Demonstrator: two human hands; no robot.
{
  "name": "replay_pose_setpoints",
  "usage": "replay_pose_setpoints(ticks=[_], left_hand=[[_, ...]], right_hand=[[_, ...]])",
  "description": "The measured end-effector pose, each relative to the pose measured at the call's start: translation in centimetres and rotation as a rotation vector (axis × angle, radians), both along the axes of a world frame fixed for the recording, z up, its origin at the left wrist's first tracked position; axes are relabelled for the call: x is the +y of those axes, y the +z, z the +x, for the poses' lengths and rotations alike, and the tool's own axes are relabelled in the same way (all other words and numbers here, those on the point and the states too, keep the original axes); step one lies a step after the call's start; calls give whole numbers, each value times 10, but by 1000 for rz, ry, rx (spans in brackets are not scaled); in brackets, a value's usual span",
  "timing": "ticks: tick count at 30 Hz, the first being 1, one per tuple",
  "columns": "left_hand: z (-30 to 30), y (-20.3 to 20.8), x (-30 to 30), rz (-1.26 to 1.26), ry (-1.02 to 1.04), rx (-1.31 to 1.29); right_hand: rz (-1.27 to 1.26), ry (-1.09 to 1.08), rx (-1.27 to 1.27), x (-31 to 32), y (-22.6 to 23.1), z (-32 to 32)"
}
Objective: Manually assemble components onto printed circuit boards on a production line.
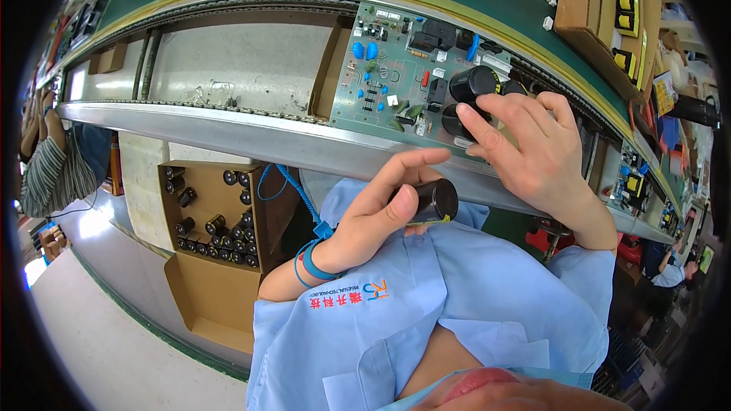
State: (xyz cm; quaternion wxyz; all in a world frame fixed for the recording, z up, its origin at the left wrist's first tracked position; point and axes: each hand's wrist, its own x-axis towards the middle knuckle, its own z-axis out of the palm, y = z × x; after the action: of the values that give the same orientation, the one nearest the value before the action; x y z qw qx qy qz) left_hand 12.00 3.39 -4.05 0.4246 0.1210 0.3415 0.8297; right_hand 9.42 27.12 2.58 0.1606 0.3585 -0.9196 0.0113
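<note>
In my left hand, held in front of my chest below the rail, is a black cylindrical capacitor gripped between thumb and fingers. My right hand reaches over the right part of a green circuit board. Its thumb and fingers close on a black capacitor at the board's near edge, partly covered by the fingers. Just beyond stands another large black capacitor, upright on the board. A further dark round part shows behind my right fingers. Blue, green and black components fill the board's left part.
The board rests on a conveyor between metal rails. An open cardboard box of capacitors stands at lower left. A blue coiled cord runs to my left wristband. Another carton stands at upper right. Other people sit at both sides.
</note>
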Motion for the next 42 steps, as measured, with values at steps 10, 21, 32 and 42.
replay_pose_setpoints(ticks=[10, 21, 32, 42], left_hand=[[5, 10, 17, -222, 35, 478], [-38, -11, -30, -999, 834, 1090], [-37, -11, -25, -1297, 769, 1266], [-39, -2, -21, -1437, 579, 1251]], right_hand=[[-480, 62, -612, 2, -1, 40], [-419, -214, -244, 26, -9, 33], [-360, -181, -274, 28, -6, 27], [-140, -186, -77, 40, -3, 25]])
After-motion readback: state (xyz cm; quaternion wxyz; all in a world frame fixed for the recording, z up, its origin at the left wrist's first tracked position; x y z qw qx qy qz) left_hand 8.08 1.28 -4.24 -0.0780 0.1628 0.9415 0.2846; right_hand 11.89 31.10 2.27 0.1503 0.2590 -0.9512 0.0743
